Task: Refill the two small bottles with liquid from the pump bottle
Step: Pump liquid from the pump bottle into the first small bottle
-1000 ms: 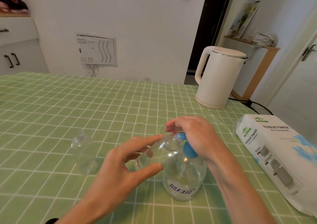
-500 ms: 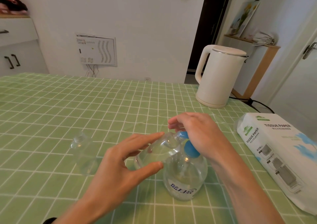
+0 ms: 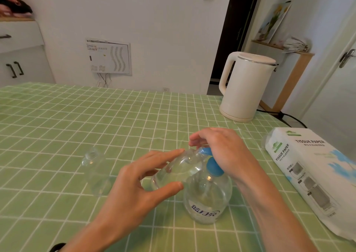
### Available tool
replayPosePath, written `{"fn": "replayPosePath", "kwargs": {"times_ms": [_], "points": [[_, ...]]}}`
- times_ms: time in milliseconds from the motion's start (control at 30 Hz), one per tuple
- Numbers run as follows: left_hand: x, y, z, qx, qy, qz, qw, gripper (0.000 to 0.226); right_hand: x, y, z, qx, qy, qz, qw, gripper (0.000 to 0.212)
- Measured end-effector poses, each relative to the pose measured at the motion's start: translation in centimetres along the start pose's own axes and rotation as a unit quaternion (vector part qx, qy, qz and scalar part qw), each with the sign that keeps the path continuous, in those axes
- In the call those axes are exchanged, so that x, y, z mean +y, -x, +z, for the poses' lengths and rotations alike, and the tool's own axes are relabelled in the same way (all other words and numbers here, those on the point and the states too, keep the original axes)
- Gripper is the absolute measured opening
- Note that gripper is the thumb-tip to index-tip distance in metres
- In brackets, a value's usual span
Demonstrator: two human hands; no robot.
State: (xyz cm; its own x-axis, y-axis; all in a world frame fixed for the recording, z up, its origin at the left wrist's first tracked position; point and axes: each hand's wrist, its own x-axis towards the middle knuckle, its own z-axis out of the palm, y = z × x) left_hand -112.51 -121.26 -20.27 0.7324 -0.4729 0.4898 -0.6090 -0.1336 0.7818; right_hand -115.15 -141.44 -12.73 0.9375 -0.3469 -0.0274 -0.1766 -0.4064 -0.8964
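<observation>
Tablecloth (image 3: 57, 126): green checks.
Left hand (image 3: 134, 190): I'm gripping a tilted small bottle (image 3: 179, 168).
Right hand (image 3: 225, 151): I'm clutching the pump bottle (image 3: 208, 199).

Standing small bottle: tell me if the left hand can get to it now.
Not yet, probably: the way to the standing small bottle looks free, but the left hand grips the tilted small bottle at the pump spout.

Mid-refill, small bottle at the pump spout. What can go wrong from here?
The left hand holds the tilted small bottle between fingertips and thumb; it may slip or miss the spout, spilling on the tablecloth. The right hand presses the pump bottle with nothing bracing its body; it could tip.
</observation>
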Motion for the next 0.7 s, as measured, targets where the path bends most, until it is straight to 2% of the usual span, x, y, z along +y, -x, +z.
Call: {"fn": "replayPosePath", "kwargs": {"times_ms": [333, 700], "points": [[-0.25, -0.1, 0.14, -0.002, 0.011, -0.016, 1.0, 0.056, -0.01, 0.05, 0.21, -0.01, -0.01, 0.027, 1.0, 0.028], [-0.17, -0.06, 0.1, 0.002, 0.007, -0.002, 1.0, 0.057, -0.13, -0.13, -0.14, 0.009, 0.002, 0.018, 1.0, 0.03]]}}
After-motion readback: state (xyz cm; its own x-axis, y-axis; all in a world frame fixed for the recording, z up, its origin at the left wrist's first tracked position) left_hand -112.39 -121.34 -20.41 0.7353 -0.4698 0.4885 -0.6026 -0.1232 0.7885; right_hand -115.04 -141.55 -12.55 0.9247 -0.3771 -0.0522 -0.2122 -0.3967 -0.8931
